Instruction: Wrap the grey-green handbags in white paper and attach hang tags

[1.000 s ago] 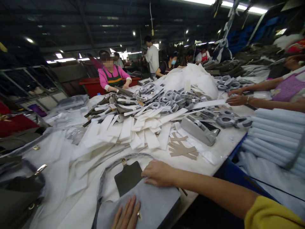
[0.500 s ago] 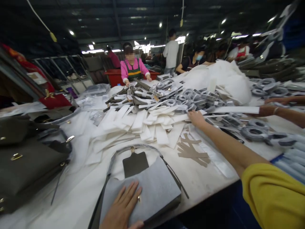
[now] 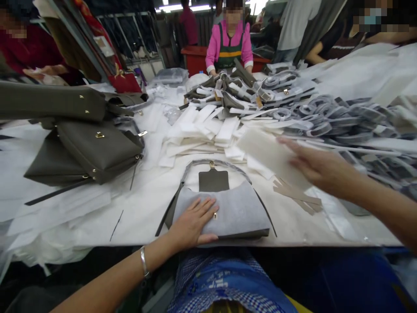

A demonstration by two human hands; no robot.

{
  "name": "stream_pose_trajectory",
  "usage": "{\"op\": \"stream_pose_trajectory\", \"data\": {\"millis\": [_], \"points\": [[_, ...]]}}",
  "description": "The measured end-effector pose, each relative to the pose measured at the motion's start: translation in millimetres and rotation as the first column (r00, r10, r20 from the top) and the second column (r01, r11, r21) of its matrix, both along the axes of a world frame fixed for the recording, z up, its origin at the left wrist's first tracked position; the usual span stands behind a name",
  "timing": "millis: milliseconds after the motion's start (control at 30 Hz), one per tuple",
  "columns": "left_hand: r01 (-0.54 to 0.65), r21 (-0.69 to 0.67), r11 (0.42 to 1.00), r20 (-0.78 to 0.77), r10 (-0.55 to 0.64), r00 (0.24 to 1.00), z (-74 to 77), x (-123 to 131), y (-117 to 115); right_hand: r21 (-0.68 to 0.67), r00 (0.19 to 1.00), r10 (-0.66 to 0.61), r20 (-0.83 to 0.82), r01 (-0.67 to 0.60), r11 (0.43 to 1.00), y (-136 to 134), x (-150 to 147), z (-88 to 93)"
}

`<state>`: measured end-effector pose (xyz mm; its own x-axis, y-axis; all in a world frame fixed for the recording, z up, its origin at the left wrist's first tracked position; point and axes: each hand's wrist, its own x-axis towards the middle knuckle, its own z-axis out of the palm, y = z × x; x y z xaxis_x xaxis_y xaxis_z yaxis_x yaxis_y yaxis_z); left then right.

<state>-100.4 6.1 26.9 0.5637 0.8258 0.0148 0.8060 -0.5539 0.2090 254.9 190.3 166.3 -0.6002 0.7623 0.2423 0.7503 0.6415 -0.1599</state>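
My left hand (image 3: 195, 219) lies flat, fingers spread, on the pale grey flap of a handbag (image 3: 241, 208) at the table's front edge. Its wrapped handle (image 3: 189, 171) arches away from me, with a dark olive tab (image 3: 213, 180) inside the arch. A small gold fitting (image 3: 215, 215) sits beside my fingertips. To the right, my right hand (image 3: 312, 165), blurred by motion, grips a white foam sheet (image 3: 270, 152) by its right end. The sheet is held over the table near a stack of similar white foam pieces (image 3: 202, 130) and some brown paper strips (image 3: 298, 195).
Dark olive handbags (image 3: 97, 148) stand at the left. Wrapped straps (image 3: 325, 115) are heaped at the back right. A co-worker in pink (image 3: 230, 48) handles straps across the table; another person in dark red (image 3: 35, 56) is at the far left.
My right hand has come back from the foam pile with a white sheet in its grip. My left hand stays flat on the handbag. The view has turned left and downward.
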Motion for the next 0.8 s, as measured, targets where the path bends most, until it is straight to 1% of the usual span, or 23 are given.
{"op": "stream_pose_trajectory", "data": {"millis": [33,67,100,133,167,200,267,333,400,433,467,567,633,733,800], "points": [[-0.007,-0.006,1.000,0.022,0.007,1.000,-1.6,-0.1,-1.5,-0.151,0.987,0.161,-0.022,-0.163,0.975,-20.9,-23.8,-1.8],[-0.024,-0.008,1.000,0.053,0.024,0.998,-3.9,-0.4,-3.3,-0.266,0.952,0.299,-0.065,-0.305,0.914,-39.9,-47.2,-6.9],[-0.049,-0.007,0.999,0.088,0.049,0.995,-6.7,-0.9,-5.2,-0.353,0.907,0.408,-0.105,-0.417,0.837,-56.3,-69.3,-15.3],[-0.078,0.000,0.997,0.123,0.077,0.989,-9.7,-1.4,-6.9,-0.415,0.871,0.476,-0.121,-0.480,0.773,-69.8,-88.9,-26.4],[-0.100,0.009,0.995,0.155,0.098,0.983,-12.5,-2.0,-8.2,-0.431,0.852,0.513,-0.109,-0.505,0.748,-80.3,-105.3,-39.3],[-0.111,0.019,0.994,0.178,0.106,0.978,-14.9,-2.5,-9.0,-0.407,0.839,0.538,-0.078,-0.520,0.751,-88.0,-117.9,-53.0],[-0.090,0.036,0.995,0.199,0.081,0.977,-17.6,-3.5,-8.5,-0.337,0.807,0.590,-0.030,-0.563,0.755,-96.6,-131.8,-77.5],[-0.045,0.041,0.998,0.202,0.036,0.979,-18.2,-4.0,-6.1,-0.298,0.762,0.647,-0.023,-0.623,0.723,-100.2,-133.7,-92.5],[-0.018,0.040,0.999,0.196,0.010,0.981,-17.7,-4.1,-3.7,-0.296,0.736,0.677,-0.021,-0.651,0.699,-102.5,-129.8,-96.6],[-0.014,0.039,0.999,0.189,0.007,0.982,-17.5,-4.0,-3.1,-0.295,0.738,0.675,-0.008,-0.647,0.703,-103.6,-127.5,-95.8],[-0.017,0.039,0.999,0.184,0.010,0.983,-17.5,-3.8,-3.1,-0.292,0.746,0.666,0.011,-0.634,0.716,-104.7,-125.7,-94.1],[-0.068,0.046,0.997,0.182,0.059,0.982,-18.9,-3.4,-6.7,-0.243,0.810,0.584,0.056,-0.556,0.795,-107.2,-124.4,-89.9],[-0.092,0.048,0.995,0.183,0.081,0.980,-21.5,-3.5,-9.8,-0.217,0.830,0.555,0.059,-0.532,0.818,-107.8,-125.7,-91.7],[-0.087,0.053,0.995,0.175,0.077,0.982,-26.2,-4.0,-11.1,-0.226,0.808,0.585,0.072,-0.558,0.799,-108.3,-127.0,-102.0],[-0.085,0.050,0.995,0.171,0.075,0.982,-27.6,-4.1,-10.1,-0.215,0.804,0.588,0.087,-0.561,0.799,-108.8,-126.3,-110.9]]}}
